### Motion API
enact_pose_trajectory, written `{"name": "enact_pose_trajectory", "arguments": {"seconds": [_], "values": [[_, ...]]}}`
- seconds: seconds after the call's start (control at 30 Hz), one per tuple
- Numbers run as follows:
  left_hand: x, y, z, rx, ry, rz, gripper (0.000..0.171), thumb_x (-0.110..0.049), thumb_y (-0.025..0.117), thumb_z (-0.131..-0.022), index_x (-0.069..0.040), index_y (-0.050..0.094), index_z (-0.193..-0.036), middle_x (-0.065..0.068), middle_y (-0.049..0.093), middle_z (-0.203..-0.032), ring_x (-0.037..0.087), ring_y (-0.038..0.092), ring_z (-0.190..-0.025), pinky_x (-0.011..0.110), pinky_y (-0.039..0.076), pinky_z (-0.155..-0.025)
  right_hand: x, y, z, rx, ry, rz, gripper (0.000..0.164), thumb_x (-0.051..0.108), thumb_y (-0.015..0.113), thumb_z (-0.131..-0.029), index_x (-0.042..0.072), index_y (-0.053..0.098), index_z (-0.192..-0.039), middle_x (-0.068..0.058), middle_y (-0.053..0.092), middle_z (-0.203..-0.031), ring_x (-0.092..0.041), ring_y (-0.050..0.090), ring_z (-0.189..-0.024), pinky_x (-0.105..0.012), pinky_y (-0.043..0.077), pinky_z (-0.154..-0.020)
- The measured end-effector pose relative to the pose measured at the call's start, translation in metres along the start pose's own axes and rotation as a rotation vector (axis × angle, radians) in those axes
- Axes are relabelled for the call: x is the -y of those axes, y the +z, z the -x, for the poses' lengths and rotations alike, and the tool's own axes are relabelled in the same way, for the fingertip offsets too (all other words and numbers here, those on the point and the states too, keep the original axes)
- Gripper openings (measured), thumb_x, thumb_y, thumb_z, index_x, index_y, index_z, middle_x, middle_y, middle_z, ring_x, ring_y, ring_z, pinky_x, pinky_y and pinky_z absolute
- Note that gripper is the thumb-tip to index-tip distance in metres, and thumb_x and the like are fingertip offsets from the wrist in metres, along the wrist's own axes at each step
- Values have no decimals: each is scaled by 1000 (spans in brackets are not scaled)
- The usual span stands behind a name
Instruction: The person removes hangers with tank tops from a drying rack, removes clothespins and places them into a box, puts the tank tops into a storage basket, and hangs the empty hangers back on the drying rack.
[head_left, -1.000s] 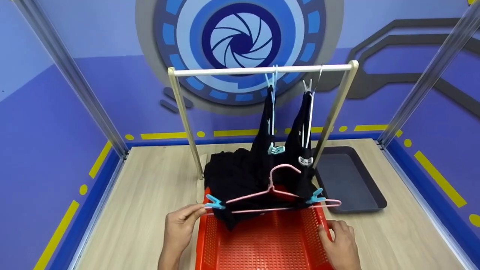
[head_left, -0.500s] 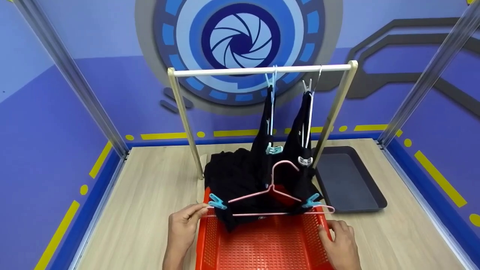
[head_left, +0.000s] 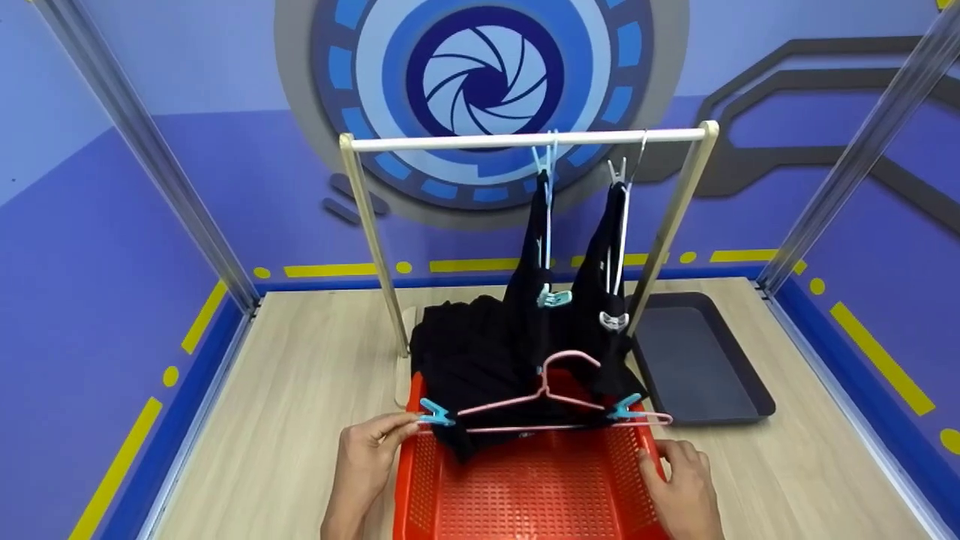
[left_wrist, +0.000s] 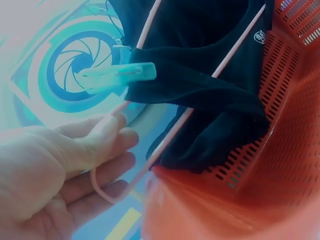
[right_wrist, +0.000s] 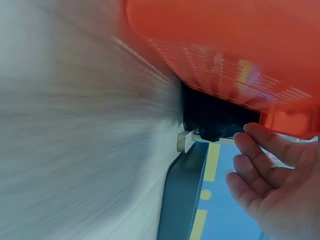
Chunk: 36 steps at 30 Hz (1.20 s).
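Note:
My left hand [head_left: 369, 454] pinches the left end of a pink clothes hanger [head_left: 510, 429] between thumb and fingers. A black garment [left_wrist: 200, 95] is draped over the hanger, with a light-blue clothespin [head_left: 436, 412] at its left side and another clothespin [head_left: 625, 406] at its right. The hanger lies tilted across the red basket [head_left: 525, 487], its hook pointing toward the rack. My right hand [head_left: 681, 480] holds the basket's right rim, thumb on the inner side and fingers outside. In the right wrist view those fingers [right_wrist: 257, 170] are loosely bent beside the basket wall.
A wooden rack [head_left: 450, 142] stands behind the basket. On its bar hang a blue hanger [head_left: 548, 225] and a white hanger [head_left: 622, 240], each with black clothing pinned on. More black cloth [head_left: 472, 337] is heaped at the basket's far end. A dark grey tray [head_left: 697, 360] lies right.
The pink hanger's hook rises slightly, then tips lower toward the rack. Its right end has shifted a little left and nearer. My left hand moves slightly; the right hand stays at the rim.

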<state>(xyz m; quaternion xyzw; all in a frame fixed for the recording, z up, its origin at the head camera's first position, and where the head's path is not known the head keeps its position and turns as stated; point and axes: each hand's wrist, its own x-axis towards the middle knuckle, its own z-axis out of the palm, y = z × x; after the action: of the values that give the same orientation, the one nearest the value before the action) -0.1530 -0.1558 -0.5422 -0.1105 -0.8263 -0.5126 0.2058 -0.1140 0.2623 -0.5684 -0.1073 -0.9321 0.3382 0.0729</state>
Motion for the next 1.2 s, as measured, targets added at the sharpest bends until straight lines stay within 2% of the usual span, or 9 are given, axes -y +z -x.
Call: {"name": "enact_pose_trajectory", "arguments": {"seconds": [0.33,0.53,0.7,0.87,0.93,1.03,1.1,1.17,1.2], "values": [[2,-1,0,54,-86,-24,10,-5,82,-90,-8,86,-98,3,81,-96,13,76,-89,24,62,-76,-2,-2,-1,8,-4,7,33,29,68,-105,-1,70,-119,-14,64,-113,-33,53,-108,-56,48,-91],[2,-2,3,74,-120,-25,10,-7,80,-92,-8,86,-100,2,81,-95,12,76,-89,26,62,-78,1,-14,-3,2,-12,-30,35,27,69,-106,-3,69,-124,-18,66,-121,-37,54,-116,-57,46,-98],[2,-7,3,79,-123,-25,10,-8,80,-92,-7,86,-101,3,81,-97,14,77,-90,28,63,-79,8,-32,-9,-82,-133,-73,33,20,76,-101,-2,69,-125,-20,66,-124,-41,57,-119,-59,46,-101],[1,-7,1,76,-100,-34,11,-9,80,-92,-10,86,-101,2,81,-99,15,76,-93,29,63,-79,17,-47,-19,-108,-282,-88,46,23,83,-97,-1,67,-133,-20,65,-129,-43,58,-124,-63,47,-100],[1,-6,0,78,-94,-28,11,-9,80,-92,-9,86,-101,2,81,-98,15,76,-93,28,62,-79,22,-50,-22,-105,-323,-88,51,23,85,-94,1,67,-136,-17,65,-131,-41,58,-125,-56,48,-100],[1,-5,0,73,-80,-24,11,-7,81,-92,-8,86,-100,1,81,-97,15,76,-91,27,62,-78,27,-52,-27,-94,-377,-112,55,21,89,-90,4,67,-138,-13,67,-131,-36,61,-124,-29,47,-102],[1,-4,0,69,-74,-26,11,-6,81,-91,-8,86,-100,1,81,-96,14,76,-90,27,62,-77,31,-52,-30,-81,-404,-131,57,20,91,-88,4,68,-138,-9,68,-130,-32,64,-121,-13,42,-96],[1,-4,0,74,-83,-29,11,-6,81,-91,-9,86,-100,1,81,-96,14,77,-90,26,62,-77,34,-52,-32,-66,-425,-147,56,18,91,-87,5,69,-137,-7,69,-129,-30,66,-118,-7,39,-95],[1,-4,0,78,-90,-30,11,-6,81,-91,-9,87,-100,1,81,-97,15,77,-91,26,62,-77,35,-52,-33,-58,-431,-150,56,17,91,-87,5,69,-136,-6,70,-129,-29,67,-116,-9,42,-94]]}}
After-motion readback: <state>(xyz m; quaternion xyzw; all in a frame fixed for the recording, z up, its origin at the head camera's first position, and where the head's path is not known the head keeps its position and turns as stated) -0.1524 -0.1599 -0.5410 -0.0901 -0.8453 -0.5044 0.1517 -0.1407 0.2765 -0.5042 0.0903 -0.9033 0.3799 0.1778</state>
